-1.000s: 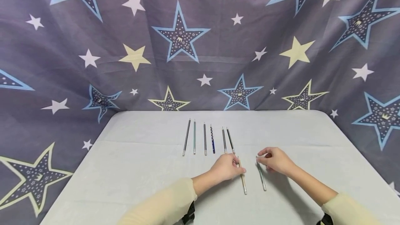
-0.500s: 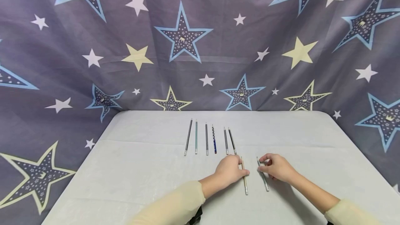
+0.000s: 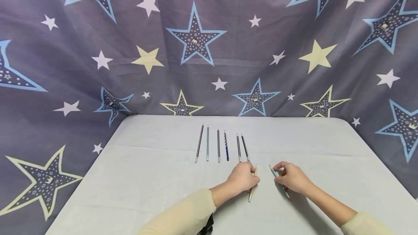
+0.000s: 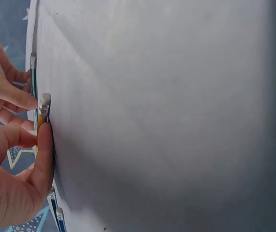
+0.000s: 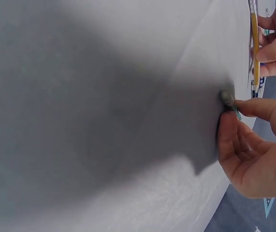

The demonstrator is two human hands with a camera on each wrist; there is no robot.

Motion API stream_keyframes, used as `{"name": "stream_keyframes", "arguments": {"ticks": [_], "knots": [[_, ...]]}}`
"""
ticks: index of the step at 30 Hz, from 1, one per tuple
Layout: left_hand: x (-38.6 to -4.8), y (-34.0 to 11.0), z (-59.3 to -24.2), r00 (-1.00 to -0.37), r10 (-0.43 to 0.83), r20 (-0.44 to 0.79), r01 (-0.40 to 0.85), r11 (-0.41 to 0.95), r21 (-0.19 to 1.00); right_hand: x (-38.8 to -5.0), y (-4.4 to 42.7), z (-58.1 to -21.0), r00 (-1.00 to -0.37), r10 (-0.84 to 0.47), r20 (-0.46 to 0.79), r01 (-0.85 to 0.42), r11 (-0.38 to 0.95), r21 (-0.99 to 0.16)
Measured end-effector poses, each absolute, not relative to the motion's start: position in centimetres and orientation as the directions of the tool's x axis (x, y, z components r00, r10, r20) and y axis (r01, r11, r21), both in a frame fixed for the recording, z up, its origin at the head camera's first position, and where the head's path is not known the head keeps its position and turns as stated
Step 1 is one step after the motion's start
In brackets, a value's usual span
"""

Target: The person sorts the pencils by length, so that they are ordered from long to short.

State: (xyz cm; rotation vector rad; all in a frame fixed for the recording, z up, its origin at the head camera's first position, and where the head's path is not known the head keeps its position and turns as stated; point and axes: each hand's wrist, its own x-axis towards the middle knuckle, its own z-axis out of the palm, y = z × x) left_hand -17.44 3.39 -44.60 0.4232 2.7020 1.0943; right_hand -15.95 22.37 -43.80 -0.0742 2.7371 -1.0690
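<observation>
My left hand pinches a yellow pencil between thumb and fingers; its white eraser end points toward me. In the left wrist view that eraser pokes out past the fingertips. To the right, my right hand pinches a green pencil, tilted with its tip up and to the left. From the right wrist view, only the blunt end of the green pencil shows between thumb and forefinger. The two pencils stand apart from each other.
Several pencils lie roughly side by side farther back: black ones, a teal one and a blue patterned one. They rest on a white-covered table. A grey star-printed cloth hangs behind its far edge.
The yellow pencil's eraser end has swung left in my left hand. My right hand has shifted slightly down, and the green pencil slants more, its lower end farther right. The head view has turned slightly left.
</observation>
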Motion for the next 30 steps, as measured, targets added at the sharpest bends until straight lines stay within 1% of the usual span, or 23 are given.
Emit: {"name": "stream_keyframes", "arguments": {"ticks": [5, 9, 14, 16, 18, 24, 30], "knots": [[-17.4, 3.0, -44.9, -0.938, 0.333, -0.101, 0.106, 0.55, 0.828, -16.0, 22.2, -43.4, -0.978, -0.101, -0.182, 0.053, 0.724, -0.687], [-17.4, 2.7, -44.9, -0.942, 0.322, -0.095, 0.067, 0.458, 0.886, -16.1, 21.8, -42.8, -0.981, -0.077, -0.177, 0.077, 0.685, -0.724], [-17.2, 2.4, -45.0, -0.941, 0.306, -0.145, -0.053, 0.291, 0.955, -16.1, 21.0, -42.6, -0.981, -0.083, -0.173, 0.083, 0.627, -0.774], [-17.2, 2.3, -45.1, -0.94, 0.291, -0.178, -0.111, 0.233, 0.966, -16.2, 20.7, -42.7, -0.979, -0.082, -0.189, 0.105, 0.594, -0.798], [-17.2, 2.1, -45.1, -0.944, 0.269, -0.193, -0.143, 0.195, 0.97, -16.2, 20.3, -42.8, -0.975, -0.081, -0.205, 0.126, 0.561, -0.818], [-17.4, 1.0, -45.0, -0.955, 0.213, -0.206, -0.194, 0.078, 0.978, -16.4, 19.3, -42.7, -0.965, -0.13, -0.229, 0.152, 0.434, -0.888], [-17.5, -0.1, -45.1, -0.961, 0.176, -0.215, -0.21, 0.046, 0.977, -16.5, 18.6, -42.7, -0.955, -0.167, -0.244, 0.169, 0.367, -0.915]]}}
